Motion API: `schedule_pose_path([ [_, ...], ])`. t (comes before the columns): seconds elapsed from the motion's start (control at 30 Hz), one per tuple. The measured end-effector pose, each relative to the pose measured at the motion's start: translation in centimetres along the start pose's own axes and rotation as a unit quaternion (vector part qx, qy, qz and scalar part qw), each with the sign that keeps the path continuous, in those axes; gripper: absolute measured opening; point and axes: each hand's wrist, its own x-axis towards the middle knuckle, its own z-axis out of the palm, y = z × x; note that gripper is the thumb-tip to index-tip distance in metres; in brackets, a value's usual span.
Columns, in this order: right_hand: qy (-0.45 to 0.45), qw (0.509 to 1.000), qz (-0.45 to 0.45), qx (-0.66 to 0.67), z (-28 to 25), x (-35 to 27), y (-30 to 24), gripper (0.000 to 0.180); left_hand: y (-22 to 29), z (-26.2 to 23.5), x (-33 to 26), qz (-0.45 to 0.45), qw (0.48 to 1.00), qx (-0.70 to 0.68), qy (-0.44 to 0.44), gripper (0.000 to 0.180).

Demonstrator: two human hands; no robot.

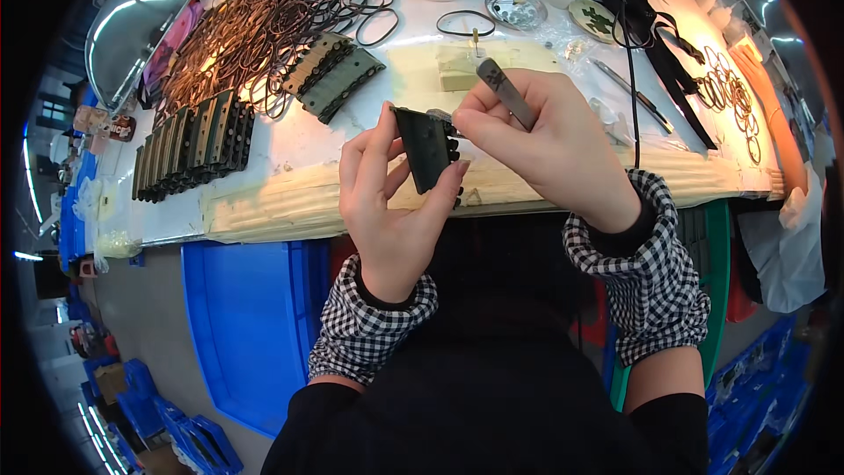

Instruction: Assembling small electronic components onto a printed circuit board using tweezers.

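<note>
My left hand (387, 220) holds up a dark green plastic piece (424, 151) with small black knobs along its right edge. It is gripped between the thumb and fingers, tilted above the near table edge. My right hand (563, 145) pinches grey metal tweezers (507, 93), their broad end rising past the fingers. The fingertips of that hand are close to the upper right corner of the green piece. Something small and greyish lies at that corner, too small to name. The tweezers' tips are hidden by my fingers.
Rows of similar green pieces (198, 141) stand at left, with more (332, 79) near a heap of thin dark loops (237, 35). A pale block (457, 70), a dish of small parts (516, 9) and a black pen (642, 101) lie beyond. Below is a blue bin (237, 325); another person's arm (774, 114) shows right.
</note>
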Motion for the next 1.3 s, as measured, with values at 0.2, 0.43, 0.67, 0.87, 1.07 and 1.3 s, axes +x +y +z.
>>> schedule_pose_path([
  [0.2, -0.013, 1.0, 0.016, 0.005, 0.1, 0.3, -0.8, 0.027, -0.2, 0.3, -0.2, 0.019, 1.0, 0.016, 0.008, 0.07],
  [0.43, -0.008, 1.0, -0.003, -0.007, 0.6, 0.0, -0.2, 0.02, -0.3, 0.2, 0.1, -0.012, 1.0, -0.007, 0.016, 0.071],
  [0.67, 0.011, 1.0, -0.021, -0.007, 1.2, 0.2, 0.1, 0.019, -0.3, 0.2, 0.1, -0.019, 0.999, -0.01, 0.025, 0.07],
  [0.87, -0.005, 1.0, -0.022, 0.016, 1.8, 0.1, 0.5, 0.014, -0.6, 0.2, 0.0, -0.022, 0.999, -0.01, 0.028, 0.07],
  [1.07, 0.007, 0.999, -0.039, 0.021, 2.4, 0.3, 0.9, 0.014, -0.7, 0.0, 0.0, -0.043, 0.999, -0.023, 0.022, 0.07],
  [1.3, 0.004, 0.999, -0.038, 0.029, 2.4, -0.3, 0.7, 0.015, -0.7, 0.0, 0.0, -0.045, 0.997, -0.045, 0.031, 0.07],
])
